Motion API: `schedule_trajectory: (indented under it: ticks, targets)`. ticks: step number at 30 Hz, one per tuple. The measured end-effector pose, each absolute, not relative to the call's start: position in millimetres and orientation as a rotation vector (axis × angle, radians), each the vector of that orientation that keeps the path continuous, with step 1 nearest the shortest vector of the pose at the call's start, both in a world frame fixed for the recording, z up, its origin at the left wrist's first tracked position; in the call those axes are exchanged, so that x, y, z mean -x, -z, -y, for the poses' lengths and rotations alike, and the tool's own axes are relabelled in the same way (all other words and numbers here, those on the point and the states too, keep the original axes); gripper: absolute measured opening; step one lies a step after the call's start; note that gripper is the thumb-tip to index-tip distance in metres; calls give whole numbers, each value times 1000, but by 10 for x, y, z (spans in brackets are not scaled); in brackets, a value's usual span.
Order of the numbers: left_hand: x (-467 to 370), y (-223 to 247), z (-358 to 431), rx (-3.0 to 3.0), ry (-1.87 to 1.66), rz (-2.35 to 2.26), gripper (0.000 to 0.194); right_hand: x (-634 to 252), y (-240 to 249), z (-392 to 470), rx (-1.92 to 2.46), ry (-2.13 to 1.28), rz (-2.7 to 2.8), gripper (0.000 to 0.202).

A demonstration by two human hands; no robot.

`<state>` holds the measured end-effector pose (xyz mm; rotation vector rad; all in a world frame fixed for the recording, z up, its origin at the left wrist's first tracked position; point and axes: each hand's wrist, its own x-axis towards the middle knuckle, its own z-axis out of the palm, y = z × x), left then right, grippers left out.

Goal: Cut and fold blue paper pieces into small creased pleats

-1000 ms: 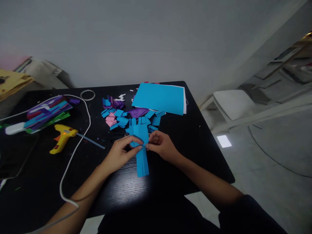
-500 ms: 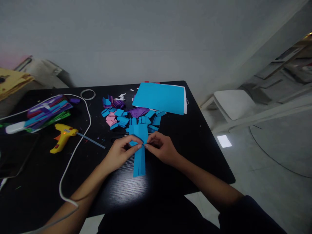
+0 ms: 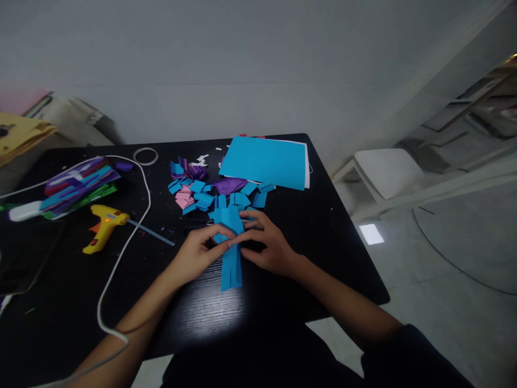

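A long blue paper strip (image 3: 231, 269) with lengthwise creases lies upright in view near the table's front. My left hand (image 3: 202, 249) pinches its left edge at mid-length between thumb and fingers. From the right, my right hand (image 3: 269, 245) reaches over the strip, its index fingertip meeting the left fingers and its other fingers along the right edge. Just beyond the strip is a pile of small folded blue papers (image 3: 204, 200), with pink folded pieces (image 3: 184, 198) among them. Dark scissors, partly hidden, lie behind my left hand.
Blue and white sheets (image 3: 264, 161) lie at the back of the black table (image 3: 315, 231). A yellow glue gun (image 3: 105, 226), a white cable (image 3: 117, 264) and bundled coloured strips (image 3: 81, 186) are on the left. A white stool (image 3: 388, 170) stands right.
My right hand has shifted left and slightly over the strip, its fingers now spread across and beside it. The strip's lower end has moved slightly. My left hand holds nearly the same place.
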<state>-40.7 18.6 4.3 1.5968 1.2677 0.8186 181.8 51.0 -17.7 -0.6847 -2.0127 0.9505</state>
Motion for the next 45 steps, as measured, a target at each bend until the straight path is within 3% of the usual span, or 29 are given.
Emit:
schedule_trajectory:
  ticks: [16,32,45]
  targets:
    - [347,-57,-164,-1430,-926,-1267,18,-1762,254,-498,753,-1397,1702,20]
    - [245,-21,-96,-1269,-1124,-1271,18,-1797,214,-511,746,-1270,1729,17]
    - [240,-133,-91,-1330,-1114,-1285,18,-1804,123,-501,642,-856,1921,15]
